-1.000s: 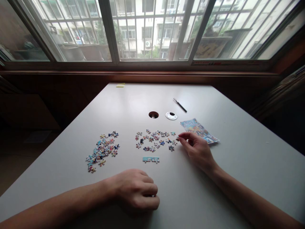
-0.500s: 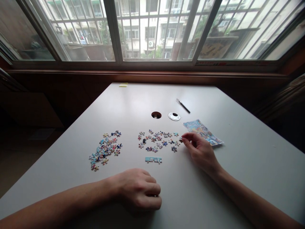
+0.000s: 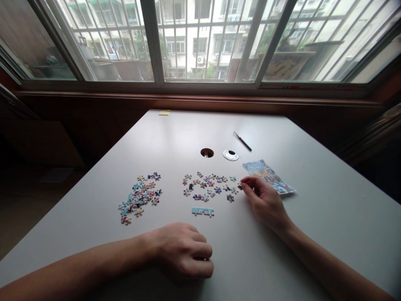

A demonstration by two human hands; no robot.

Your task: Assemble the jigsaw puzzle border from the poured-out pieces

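My right hand (image 3: 265,200) pinches a small dark puzzle piece (image 3: 239,185) between thumb and forefinger, at the right end of the spread-out puzzle pieces (image 3: 209,182). Nearer to me, my left hand (image 3: 186,251) rests closed on the table, knuckles up. Its fingertips are curled under, and whatever they hold, if anything, is hidden. Just beyond it lies a joined strip of light blue puzzle pieces (image 3: 203,211). A denser heap of loose puzzle pieces (image 3: 140,196) spreads to the left.
A colourful picture sheet (image 3: 269,175) lies behind my right hand. Farther back on the white table (image 3: 109,251) are a pen (image 3: 242,141), a round metal cover (image 3: 230,155) and a cable hole (image 3: 207,153). A yellow sticky note (image 3: 164,113) is at the far edge, below the barred window.
The whole view has shifted slightly, with the scene sitting a little lower and to the right. Both hands keep nearly the same pose and place on the table.
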